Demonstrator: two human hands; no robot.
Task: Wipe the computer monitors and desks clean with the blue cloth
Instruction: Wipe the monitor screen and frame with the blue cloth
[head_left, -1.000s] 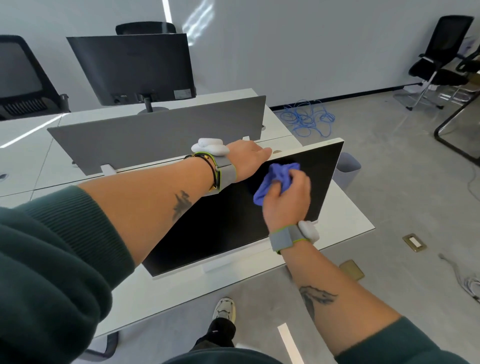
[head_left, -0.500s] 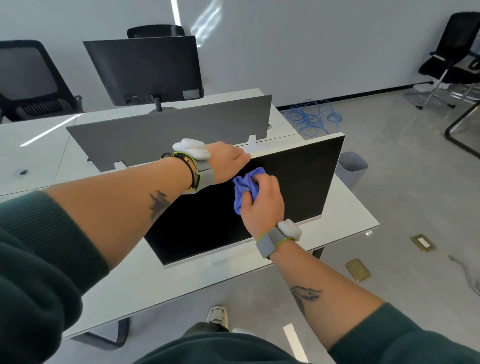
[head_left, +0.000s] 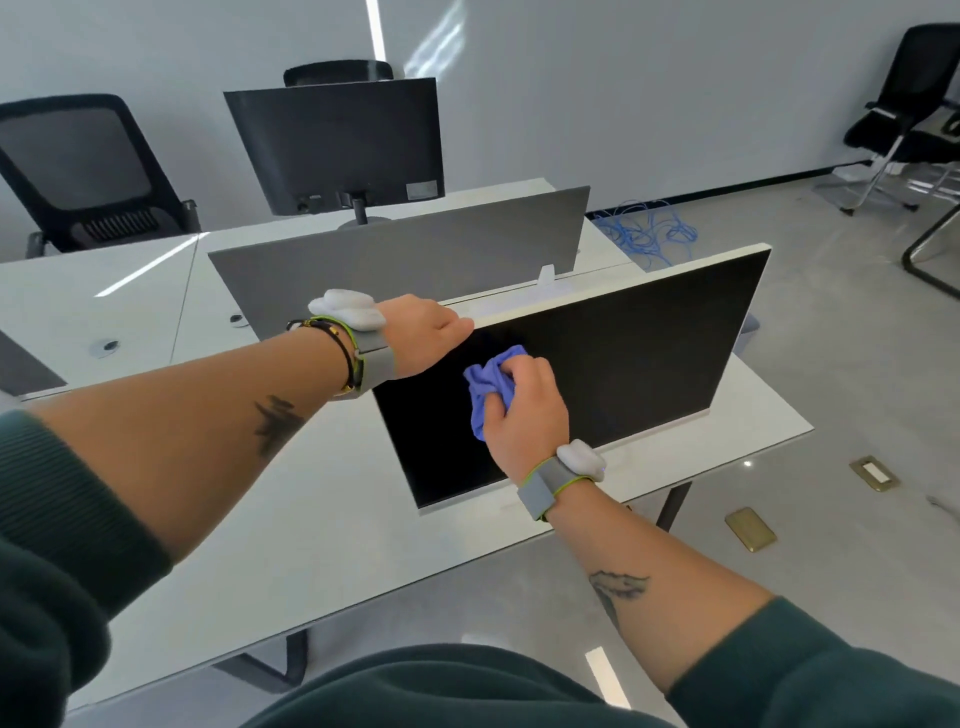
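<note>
A near monitor (head_left: 634, 358) with a black screen and a white frame stands on the white desk (head_left: 291, 561). My left hand (head_left: 423, 335) grips the top left corner of that monitor. My right hand (head_left: 524, 410) holds a crumpled blue cloth (head_left: 488, 389) pressed against the left part of the screen. A second monitor (head_left: 343, 145) stands on the far desk (head_left: 104, 291) with its back to me.
A grey divider panel (head_left: 415, 260) runs between the desks. Black office chairs (head_left: 83, 171) stand behind the far desk and at the right wall. Blue cables (head_left: 649, 234) lie on the floor, with brass floor sockets (head_left: 750, 527) to the right of the near desk.
My right hand has slid the blue cloth leftward across the screen, from near its middle to its left part. My left hand has kept its hold on the monitor's top edge.
</note>
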